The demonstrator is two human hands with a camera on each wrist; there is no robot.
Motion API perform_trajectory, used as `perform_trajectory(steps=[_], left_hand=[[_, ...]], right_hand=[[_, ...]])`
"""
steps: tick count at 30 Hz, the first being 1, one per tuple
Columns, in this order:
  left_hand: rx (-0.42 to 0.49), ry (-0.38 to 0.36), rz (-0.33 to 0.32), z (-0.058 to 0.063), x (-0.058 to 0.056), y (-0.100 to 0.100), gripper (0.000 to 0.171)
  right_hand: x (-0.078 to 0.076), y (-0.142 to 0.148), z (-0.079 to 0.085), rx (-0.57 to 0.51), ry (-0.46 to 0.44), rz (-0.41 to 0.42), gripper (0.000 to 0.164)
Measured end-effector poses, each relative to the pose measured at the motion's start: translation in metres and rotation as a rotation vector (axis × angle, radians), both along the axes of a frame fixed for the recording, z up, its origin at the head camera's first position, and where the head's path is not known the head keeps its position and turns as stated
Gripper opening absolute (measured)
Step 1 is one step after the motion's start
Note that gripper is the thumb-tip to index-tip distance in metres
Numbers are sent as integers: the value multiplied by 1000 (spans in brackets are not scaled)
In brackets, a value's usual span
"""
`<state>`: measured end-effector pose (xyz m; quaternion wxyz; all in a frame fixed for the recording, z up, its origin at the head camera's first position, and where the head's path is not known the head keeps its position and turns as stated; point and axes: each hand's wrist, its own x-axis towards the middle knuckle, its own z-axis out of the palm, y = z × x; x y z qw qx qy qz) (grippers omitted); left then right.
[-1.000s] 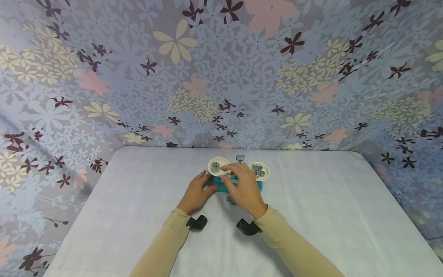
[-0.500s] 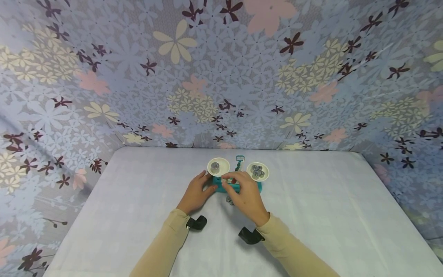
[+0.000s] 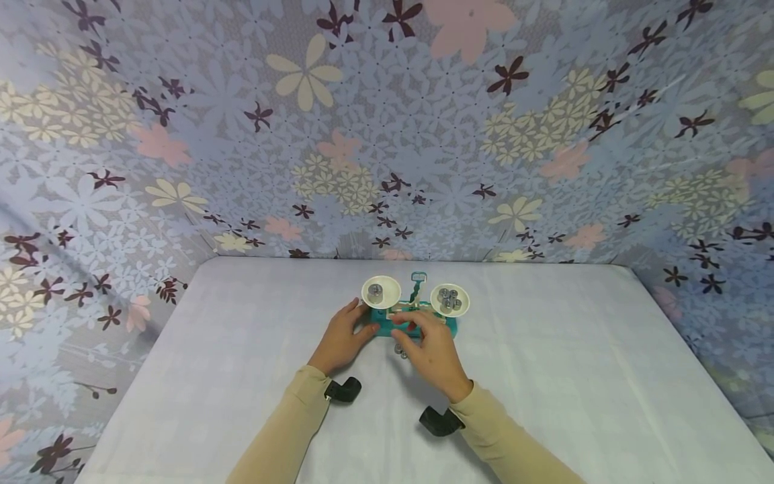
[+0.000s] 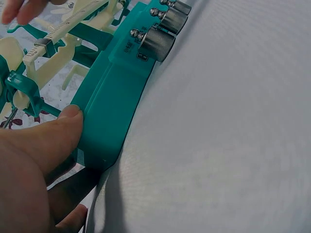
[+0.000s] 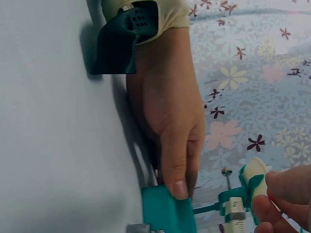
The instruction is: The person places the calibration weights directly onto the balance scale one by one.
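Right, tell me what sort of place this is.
Probably a small indoor work or recording corner: a cloth-covered table, floral walls behind it and on both sides, and a balance with metal weights.

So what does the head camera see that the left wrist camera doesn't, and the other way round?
Only the head view: both sleeves, and metal weights in two white pans.
Only the left wrist view: tiny marks on the cream beam and printing on the green base.
Both: the left hand gripping that base, some of the right hand, and more weights by the base.
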<state>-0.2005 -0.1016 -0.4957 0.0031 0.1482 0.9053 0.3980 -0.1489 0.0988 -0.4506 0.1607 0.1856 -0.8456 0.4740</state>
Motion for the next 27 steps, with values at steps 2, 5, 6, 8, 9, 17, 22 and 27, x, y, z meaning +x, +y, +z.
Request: perform_trajectory(steps=[2,5,6,8,9,17,22,27], left_hand=[[2,-4,2,0,0,0,58],[0,-13,5,1,0,0,58],[-2,-16,5,0,0,0,58],[-3,-20,7,0,0,0,58],[-4,-22,7,0,0,0,58],[0,-8,3,-1,-1,0,57],[1,-4,-1,-1,0,0,57],[7,3,-5,1,0,0,56]], right_hand=[[1,0,-3,-10,-23,-1,22],[1,0,-7,-23,-54,0,22],[1,0,-8,-28,-63,2,21],[1,1,-11,-37,-72,5,21],[1,1,-12,-42,-75,7,21],[-2,3,-19,-43,-88,10,21],[0,4,-21,-26,-105,12,20],[0,4,-23,-8,-138,9,19]])
